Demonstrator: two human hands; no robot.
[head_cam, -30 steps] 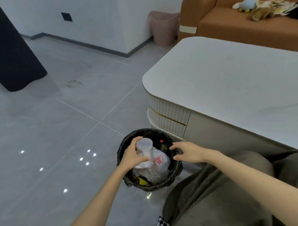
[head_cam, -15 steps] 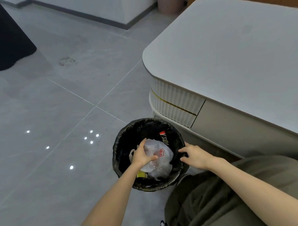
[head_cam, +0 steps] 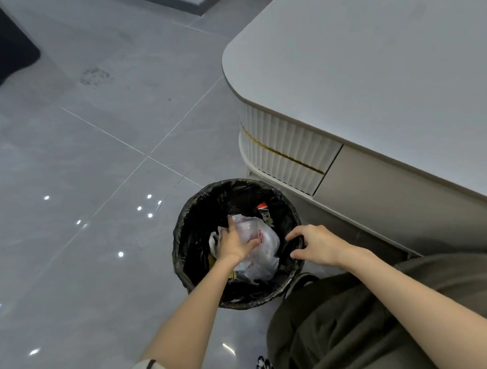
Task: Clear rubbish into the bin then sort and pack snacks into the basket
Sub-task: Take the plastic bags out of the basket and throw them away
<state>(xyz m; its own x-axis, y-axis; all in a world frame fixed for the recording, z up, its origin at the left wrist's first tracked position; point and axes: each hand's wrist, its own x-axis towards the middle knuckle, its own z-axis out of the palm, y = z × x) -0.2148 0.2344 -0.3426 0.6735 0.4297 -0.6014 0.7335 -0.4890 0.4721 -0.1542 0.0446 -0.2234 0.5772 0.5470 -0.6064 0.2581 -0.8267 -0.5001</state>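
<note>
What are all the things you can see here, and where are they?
bin: one, black liner, on the floor beside the table corner
plastic bag: one, white with red print, inside the bin
clear cup: one, see-through, in the bin on the bag
red wrapper: one, red and dark, at the bin's far side
table: one, pale grey top, ribbed white side, upper right
dark shape: one, black, on the floor top left
floor: grey shiny tiles
left hand: pressing on the cup inside the bin
right hand: fingers on the bin's rim
</note>
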